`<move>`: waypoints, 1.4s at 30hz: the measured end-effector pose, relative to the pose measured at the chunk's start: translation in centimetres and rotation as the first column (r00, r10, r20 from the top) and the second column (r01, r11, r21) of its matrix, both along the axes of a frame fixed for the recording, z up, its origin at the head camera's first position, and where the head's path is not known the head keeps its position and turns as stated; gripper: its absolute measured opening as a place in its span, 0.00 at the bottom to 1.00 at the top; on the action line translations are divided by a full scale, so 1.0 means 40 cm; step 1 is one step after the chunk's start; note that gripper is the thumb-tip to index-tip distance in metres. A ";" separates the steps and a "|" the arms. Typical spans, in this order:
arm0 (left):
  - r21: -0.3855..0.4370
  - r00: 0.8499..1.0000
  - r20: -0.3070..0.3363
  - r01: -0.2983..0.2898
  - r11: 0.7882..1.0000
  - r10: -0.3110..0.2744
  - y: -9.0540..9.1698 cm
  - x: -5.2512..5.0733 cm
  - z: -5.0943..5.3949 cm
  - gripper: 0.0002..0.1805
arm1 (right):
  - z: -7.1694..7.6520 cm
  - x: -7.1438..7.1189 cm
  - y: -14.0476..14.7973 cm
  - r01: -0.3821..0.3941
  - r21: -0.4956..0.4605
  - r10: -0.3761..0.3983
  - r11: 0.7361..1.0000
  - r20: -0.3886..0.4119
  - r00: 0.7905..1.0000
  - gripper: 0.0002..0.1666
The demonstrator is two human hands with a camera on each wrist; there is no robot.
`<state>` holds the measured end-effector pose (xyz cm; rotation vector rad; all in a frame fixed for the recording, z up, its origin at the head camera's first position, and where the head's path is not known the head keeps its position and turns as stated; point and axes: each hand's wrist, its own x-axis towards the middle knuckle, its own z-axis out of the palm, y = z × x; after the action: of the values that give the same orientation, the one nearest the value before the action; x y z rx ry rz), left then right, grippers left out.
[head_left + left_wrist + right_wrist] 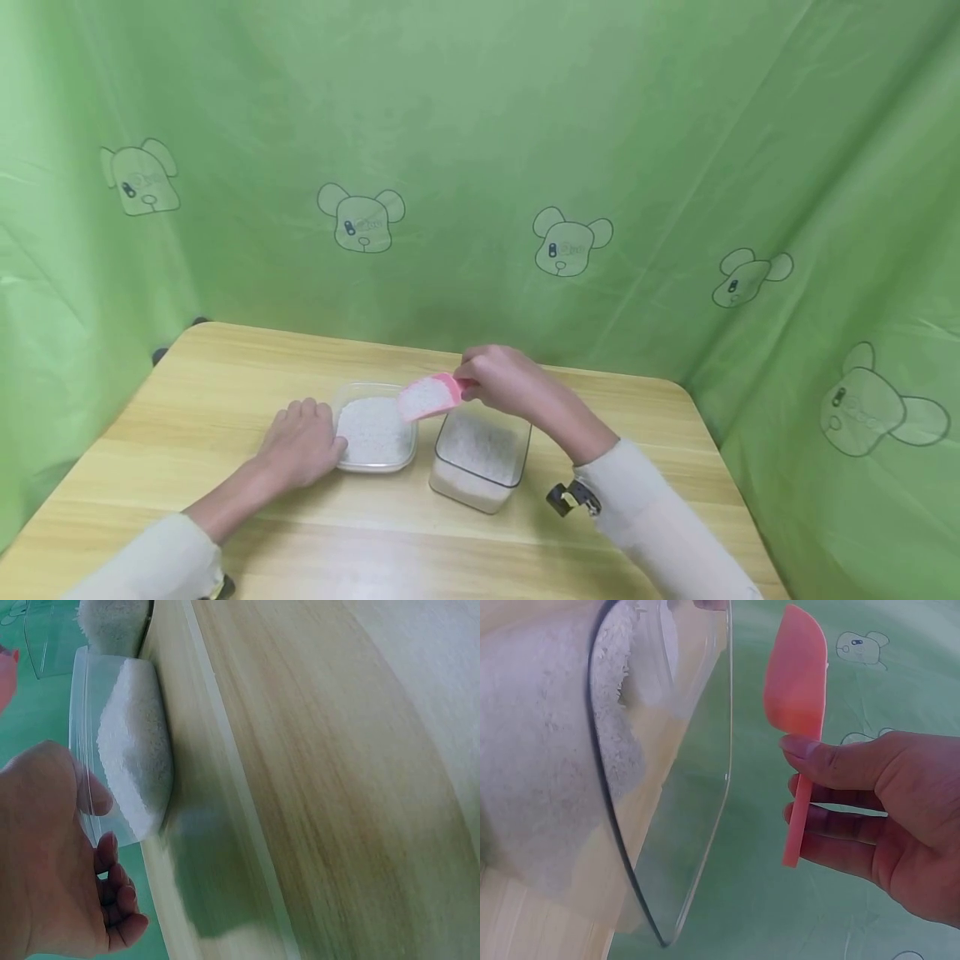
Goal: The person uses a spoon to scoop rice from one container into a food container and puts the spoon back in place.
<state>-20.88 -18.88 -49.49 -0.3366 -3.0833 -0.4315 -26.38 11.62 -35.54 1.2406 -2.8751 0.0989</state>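
Note:
My right hand [498, 379] grips the handle of a pink scoop [796, 671], thumb on one side and fingers on the other. White rice fills the scoop's bowl, which is held above the table at the right rim of a clear plastic container [375, 468]. A mound of rice [135, 742] lies in that container. At its left side, my left hand [300, 442] holds the rim, the thumb showing through the clear wall and the other fingers bent outside. Right of it stands a deeper clear box [480, 500] with a dark rim, partly filled with rice.
Both containers stand on a light wooden table [360, 542]. Behind and on both sides hangs a green curtain [465, 125] printed with bear heads. A small dark device [573, 497] sits at the right sleeve cuff.

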 end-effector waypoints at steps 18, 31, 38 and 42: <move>0.013 1.000 -0.004 -0.018 1.000 0.018 0.006 0.000 0.003 0.15 | -0.025 -0.027 -0.075 -0.026 0.108 0.029 0.994 -0.027 0.999 0.02; 0.019 1.000 0.001 -0.031 0.999 0.031 0.009 -0.004 0.002 0.14 | -0.037 -0.040 -0.107 0.024 0.163 -0.024 0.986 -0.007 1.000 0.02; 0.019 0.999 0.006 -0.040 0.999 0.040 0.010 -0.005 0.003 0.14 | -0.038 -0.041 -0.121 0.015 0.182 -0.009 0.983 -0.036 0.999 0.06; 0.022 0.999 0.003 -0.042 0.999 0.042 0.011 -0.006 0.001 0.15 | -0.037 -0.041 -0.128 0.012 0.184 -0.005 0.983 -0.038 0.999 0.05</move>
<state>-21.14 -18.46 -49.44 -0.2707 -3.0792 -0.4650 -28.02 6.49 -37.03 1.2404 -2.9120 -0.1928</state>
